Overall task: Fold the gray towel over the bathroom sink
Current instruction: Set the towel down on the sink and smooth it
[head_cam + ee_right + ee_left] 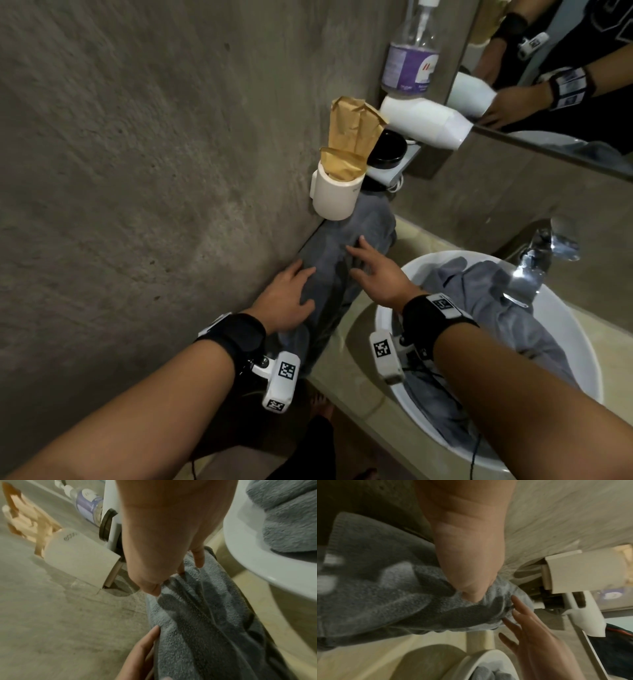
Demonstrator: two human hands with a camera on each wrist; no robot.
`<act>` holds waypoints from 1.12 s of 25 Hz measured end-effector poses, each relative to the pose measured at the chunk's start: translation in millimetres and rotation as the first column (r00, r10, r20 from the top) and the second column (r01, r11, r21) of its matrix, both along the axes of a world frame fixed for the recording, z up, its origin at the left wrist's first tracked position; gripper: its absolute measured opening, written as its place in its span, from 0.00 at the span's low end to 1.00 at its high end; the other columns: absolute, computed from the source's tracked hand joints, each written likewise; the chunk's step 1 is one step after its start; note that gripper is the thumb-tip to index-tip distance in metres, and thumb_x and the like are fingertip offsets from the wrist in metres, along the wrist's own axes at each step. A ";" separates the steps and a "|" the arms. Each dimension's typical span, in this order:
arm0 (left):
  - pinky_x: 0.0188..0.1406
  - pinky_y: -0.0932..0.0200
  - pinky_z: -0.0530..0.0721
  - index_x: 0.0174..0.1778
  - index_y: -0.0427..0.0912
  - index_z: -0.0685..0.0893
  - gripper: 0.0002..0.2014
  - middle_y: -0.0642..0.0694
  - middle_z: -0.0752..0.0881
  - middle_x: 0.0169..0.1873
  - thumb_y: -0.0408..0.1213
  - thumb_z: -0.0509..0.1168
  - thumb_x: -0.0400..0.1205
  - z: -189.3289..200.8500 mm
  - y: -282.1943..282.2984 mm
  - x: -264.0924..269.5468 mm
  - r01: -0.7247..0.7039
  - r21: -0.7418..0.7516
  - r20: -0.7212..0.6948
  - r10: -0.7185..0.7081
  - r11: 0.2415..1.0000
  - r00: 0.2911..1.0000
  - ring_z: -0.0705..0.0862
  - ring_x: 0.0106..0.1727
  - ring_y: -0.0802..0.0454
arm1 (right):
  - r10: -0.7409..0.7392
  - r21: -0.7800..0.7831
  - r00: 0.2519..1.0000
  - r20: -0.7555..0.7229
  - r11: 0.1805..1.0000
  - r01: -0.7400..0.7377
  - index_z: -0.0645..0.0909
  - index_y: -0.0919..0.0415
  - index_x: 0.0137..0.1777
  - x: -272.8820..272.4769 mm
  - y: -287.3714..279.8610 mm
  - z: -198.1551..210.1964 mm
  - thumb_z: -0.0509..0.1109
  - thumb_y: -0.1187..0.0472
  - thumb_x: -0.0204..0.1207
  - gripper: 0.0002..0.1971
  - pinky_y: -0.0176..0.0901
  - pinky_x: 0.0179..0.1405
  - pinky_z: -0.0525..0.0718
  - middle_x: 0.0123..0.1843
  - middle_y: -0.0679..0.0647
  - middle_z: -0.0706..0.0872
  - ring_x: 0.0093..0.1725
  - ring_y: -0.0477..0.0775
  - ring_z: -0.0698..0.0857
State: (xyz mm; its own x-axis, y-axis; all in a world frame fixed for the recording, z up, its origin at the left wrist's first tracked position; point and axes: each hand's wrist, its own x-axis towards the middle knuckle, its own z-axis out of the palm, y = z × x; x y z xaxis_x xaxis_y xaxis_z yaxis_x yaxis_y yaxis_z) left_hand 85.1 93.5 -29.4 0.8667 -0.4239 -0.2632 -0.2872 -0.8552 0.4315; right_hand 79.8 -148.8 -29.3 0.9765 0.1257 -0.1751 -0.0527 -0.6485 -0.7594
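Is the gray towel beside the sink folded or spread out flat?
Folded: the gray towel lies as a narrow layered strip along the wall, both hands flat on it.

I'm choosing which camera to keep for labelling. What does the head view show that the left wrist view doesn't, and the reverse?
Head view only: the chrome faucet, the clear purple-labelled bottle and the mirror reflecting the person.
Left wrist view only: a close look at the left hand pressing its heel into the gray terry towel.
Both: the right hand flat on that towel, the white round sink and the cream wall-mounted cup.
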 end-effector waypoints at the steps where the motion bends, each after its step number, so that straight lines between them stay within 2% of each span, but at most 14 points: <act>1: 0.84 0.52 0.58 0.85 0.47 0.64 0.36 0.40 0.55 0.87 0.46 0.68 0.80 5.1 -6.0 -2.4 -0.003 0.028 0.053 0.001 1.000 0.999 0.59 0.85 0.40 | -0.039 0.014 0.999 0.024 0.999 0.038 0.72 0.48 0.81 -13.4 -7.4 -0.1 0.71 0.56 0.82 0.27 0.37 0.78 0.65 0.89 0.50 0.61 0.84 0.51 0.66; 4: 0.79 0.46 0.66 0.78 0.49 0.73 0.31 0.45 0.68 0.81 0.49 0.66 0.78 20.4 -34.8 -8.9 0.113 0.019 0.179 -0.115 0.993 0.977 0.67 0.78 0.41 | -0.127 -0.012 0.991 0.039 0.992 0.127 0.79 0.49 0.75 -57.4 -38.4 -1.9 0.74 0.59 0.78 0.24 0.35 0.72 0.69 0.81 0.52 0.76 0.76 0.53 0.78; 6: 0.71 0.46 0.74 0.72 0.50 0.79 0.26 0.46 0.79 0.71 0.50 0.66 0.76 24.0 -60.6 -18.1 0.249 -0.003 0.155 -0.245 0.969 0.957 0.75 0.71 0.42 | -0.181 -0.089 0.983 -0.016 0.980 0.178 0.83 0.49 0.68 -88.9 -65.2 -3.3 0.75 0.57 0.74 0.21 0.42 0.71 0.77 0.72 0.51 0.84 0.66 0.55 0.84; 8: 0.66 0.47 0.77 0.68 0.51 0.82 0.22 0.47 0.84 0.64 0.50 0.68 0.78 18.4 -87.5 -31.7 0.374 0.028 0.089 -0.375 0.927 0.923 0.79 0.66 0.43 | -0.185 -0.333 0.970 -0.160 0.935 0.124 0.82 0.46 0.68 -123.9 -94.6 -4.8 0.77 0.50 0.69 0.25 0.52 0.70 0.78 0.69 0.49 0.82 0.67 0.59 0.81; 10: 0.66 0.49 0.77 0.67 0.52 0.83 0.20 0.49 0.86 0.63 0.50 0.69 0.78 10.1 -112.4 -44.3 0.466 0.076 0.023 -0.469 0.881 0.883 0.79 0.65 0.45 | -0.193 -0.527 0.934 -0.302 0.850 0.005 0.79 0.44 0.73 -160.2 -118.3 -8.9 0.79 0.45 0.67 0.32 0.52 0.74 0.74 0.72 0.49 0.76 0.72 0.62 0.75; 11: 0.66 0.49 0.77 0.66 0.53 0.83 0.20 0.49 0.86 0.63 0.50 0.69 0.78 6.3 -125.7 -49.6 0.506 0.089 -0.004 -0.508 0.858 0.861 0.80 0.65 0.45 | -0.215 -0.549 0.930 -0.296 0.836 0.019 0.80 0.44 0.72 -176.4 -129.4 -12.2 0.78 0.48 0.70 0.29 0.49 0.73 0.74 0.72 0.50 0.77 0.72 0.61 0.76; 14: 0.64 0.50 0.79 0.67 0.50 0.82 0.22 0.46 0.85 0.63 0.51 0.70 0.77 -4.7 -158.6 -62.2 0.585 0.112 -0.062 -0.582 0.803 0.811 0.81 0.66 0.42 | -0.315 -0.408 0.930 -0.186 0.886 0.219 0.85 0.50 0.62 -209.8 -147.0 -9.2 0.74 0.58 0.75 0.15 0.41 0.63 0.78 0.63 0.54 0.86 0.64 0.57 0.83; 16: 0.63 0.54 0.80 0.72 0.52 0.78 0.29 0.47 0.83 0.67 0.54 0.72 0.76 -8.7 -172.8 -70.5 0.599 0.084 -0.128 -0.587 0.797 0.799 0.82 0.67 0.45 | -0.404 -0.316 0.908 -0.110 0.881 0.353 0.86 0.49 0.58 -220.6 -150.2 3.1 0.74 0.58 0.77 0.11 0.43 0.60 0.81 0.57 0.52 0.90 0.58 0.54 0.86; 19: 0.63 0.58 0.79 0.76 0.56 0.71 0.38 0.52 0.82 0.70 0.61 0.74 0.71 -3.1 -194.5 -81.1 0.585 -0.079 -0.177 -0.589 0.807 0.789 0.82 0.68 0.51 | -0.505 -0.172 0.863 0.035 0.847 0.503 0.87 0.51 0.52 -225.7 -160.3 31.2 0.75 0.58 0.76 0.06 0.43 0.53 0.83 0.48 0.50 0.91 0.48 0.50 0.87; 21: 0.68 0.55 0.80 0.77 0.55 0.69 0.43 0.54 0.83 0.69 0.62 0.76 0.68 6.7 -211.9 -87.6 0.556 -0.195 -0.162 -0.586 0.808 0.794 0.82 0.69 0.53 | -0.567 -0.051 0.818 0.095 0.818 0.573 0.86 0.53 0.46 -224.4 -170.2 54.1 0.78 0.59 0.75 0.03 0.36 0.41 0.79 0.40 0.49 0.88 0.38 0.45 0.83; 23: 0.68 0.56 0.81 0.76 0.54 0.72 0.44 0.56 0.85 0.66 0.62 0.79 0.65 17.5 -226.3 -90.5 0.482 -0.354 -0.173 -0.563 0.801 0.809 0.83 0.66 0.60 | -0.625 0.099 0.769 0.137 0.781 0.617 0.84 0.52 0.40 -222.5 -179.3 76.2 0.80 0.62 0.73 0.07 0.29 0.30 0.75 0.31 0.46 0.83 0.28 0.39 0.77; 24: 0.65 0.61 0.82 0.75 0.55 0.73 0.44 0.59 0.85 0.64 0.63 0.80 0.65 24.1 -230.6 -90.8 0.449 -0.408 -0.161 -0.547 0.795 0.822 0.83 0.63 0.66 | -0.640 0.144 0.755 0.140 0.768 0.624 0.84 0.52 0.40 -222.1 -182.8 85.0 0.82 0.62 0.72 0.08 0.28 0.29 0.74 0.30 0.45 0.81 0.27 0.38 0.75; 26: 0.56 0.71 0.80 0.73 0.63 0.74 0.40 0.65 0.84 0.61 0.68 0.77 0.65 36.2 -233.4 -89.5 0.429 -0.439 -0.074 -0.508 0.789 0.858 0.82 0.57 0.75 | -0.635 0.163 0.766 0.105 0.771 0.616 0.85 0.57 0.41 -223.2 -183.5 93.2 0.83 0.62 0.71 0.07 0.32 0.32 0.76 0.30 0.46 0.81 0.28 0.40 0.76; 28: 0.53 0.74 0.79 0.69 0.67 0.76 0.34 0.67 0.83 0.59 0.69 0.74 0.67 43.4 -233.2 -91.9 0.444 -0.435 0.010 -0.488 0.784 0.873 0.81 0.54 0.75 | -0.593 0.123 0.803 0.060 0.803 0.584 0.86 0.61 0.42 -228.5 -177.6 87.5 0.83 0.62 0.71 0.07 0.34 0.34 0.75 0.31 0.46 0.82 0.29 0.41 0.76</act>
